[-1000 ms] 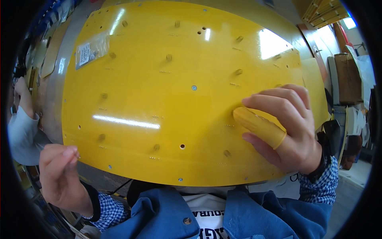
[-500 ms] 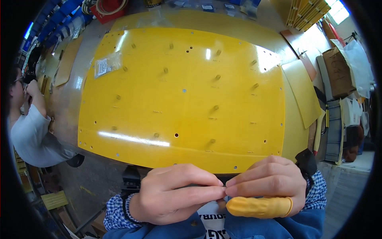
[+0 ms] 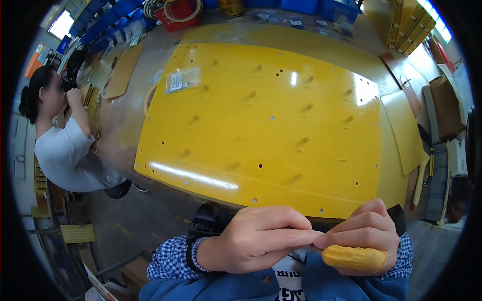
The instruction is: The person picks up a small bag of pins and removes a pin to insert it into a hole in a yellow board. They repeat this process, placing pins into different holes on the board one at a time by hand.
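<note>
left hand [image 3: 258, 241]: closed in a pinch, fingertips meeting those of the right hand, close to the chest; whatever it pinches is too small to tell.
right hand [image 3: 364, 241]: curled, fingertips pinched against the left; an orange finger cot [image 3: 354, 258] covers one finger.
yellow board [image 3: 266, 125]: lies flat on the workbench [image 3: 125, 115], just beyond both hands, dotted with small holes.
small bag [image 3: 183, 80]: rests on the board's far left corner.
other person [image 3: 65, 145]: stands at the bench's left end, well apart.

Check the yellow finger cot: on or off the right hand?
On: the finger cot sheathes one finger of the right hand.
</note>
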Demonstrator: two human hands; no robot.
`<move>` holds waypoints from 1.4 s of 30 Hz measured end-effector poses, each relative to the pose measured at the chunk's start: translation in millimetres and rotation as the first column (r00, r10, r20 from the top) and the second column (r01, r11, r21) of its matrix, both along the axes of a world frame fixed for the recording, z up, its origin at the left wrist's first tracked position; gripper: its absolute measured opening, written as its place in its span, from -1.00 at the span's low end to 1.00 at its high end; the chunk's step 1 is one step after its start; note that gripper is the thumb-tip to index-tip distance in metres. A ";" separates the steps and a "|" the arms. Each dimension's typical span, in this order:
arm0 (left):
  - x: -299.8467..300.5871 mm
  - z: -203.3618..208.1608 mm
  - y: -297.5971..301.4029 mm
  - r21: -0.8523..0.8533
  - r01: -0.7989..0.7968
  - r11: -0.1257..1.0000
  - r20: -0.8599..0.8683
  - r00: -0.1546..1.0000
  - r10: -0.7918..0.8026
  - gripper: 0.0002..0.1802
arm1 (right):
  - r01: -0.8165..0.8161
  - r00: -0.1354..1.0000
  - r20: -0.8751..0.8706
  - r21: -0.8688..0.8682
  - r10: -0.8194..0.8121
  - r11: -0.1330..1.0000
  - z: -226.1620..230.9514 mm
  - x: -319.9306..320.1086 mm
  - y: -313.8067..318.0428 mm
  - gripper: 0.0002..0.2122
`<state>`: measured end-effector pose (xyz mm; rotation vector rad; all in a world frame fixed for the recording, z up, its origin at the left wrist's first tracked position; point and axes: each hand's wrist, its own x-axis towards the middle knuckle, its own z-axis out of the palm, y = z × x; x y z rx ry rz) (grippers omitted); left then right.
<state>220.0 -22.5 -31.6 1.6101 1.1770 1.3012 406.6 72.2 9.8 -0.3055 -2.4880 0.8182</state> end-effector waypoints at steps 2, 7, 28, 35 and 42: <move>0.0 -0.5 -0.5 0.005 0.012 1.000 0.074 0.997 -0.012 -0.71 | 0.051 0.997 0.050 0.013 -0.052 0.999 4.2 1.2 -1.7 -0.75; -9.9 -1.7 -8.3 -0.059 0.029 0.998 0.210 0.978 -0.016 -0.75 | -0.061 0.998 -0.025 -0.078 0.059 0.995 4.7 -8.1 0.9 -0.86; -211.7 33.4 -163.2 0.164 -0.886 0.433 -0.525 0.293 0.799 -0.89 | 0.153 0.722 0.409 0.693 -0.558 0.705 95.0 25.3 77.1 -0.82; -222.8 18.5 -143.2 0.172 -0.845 0.507 -0.574 0.333 0.749 -0.89 | 0.049 0.814 0.359 0.742 -0.457 0.669 90.7 -6.4 118.6 -0.91; -240.1 -12.8 -105.4 0.117 -0.840 0.530 -0.426 0.440 0.791 -0.91 | 0.394 0.698 0.233 0.664 -0.677 0.635 74.5 116.0 112.0 -0.85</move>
